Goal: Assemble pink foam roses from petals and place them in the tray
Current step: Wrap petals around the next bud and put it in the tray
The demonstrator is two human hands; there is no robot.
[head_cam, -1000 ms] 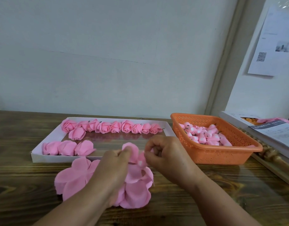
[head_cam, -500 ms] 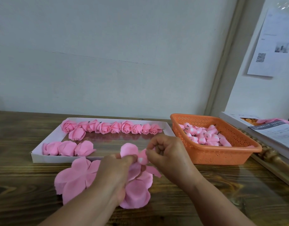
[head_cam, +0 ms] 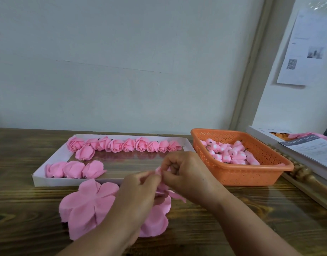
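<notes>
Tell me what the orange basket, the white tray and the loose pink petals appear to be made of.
Orange basket: moulded plastic, judging by the perforated walls and slight sheen.
White tray: probably card or thin board; matte, flat folded-looking walls.
Pink petals: soft matte sheet, consistent with foam; thick rounded edges, no shine.

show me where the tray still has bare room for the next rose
The tray is bare in the middle, between the back row of roses and the near wall, right of the three front roses. The back edge and front-left corner are crowded. Both hands cover the near right part.
</notes>
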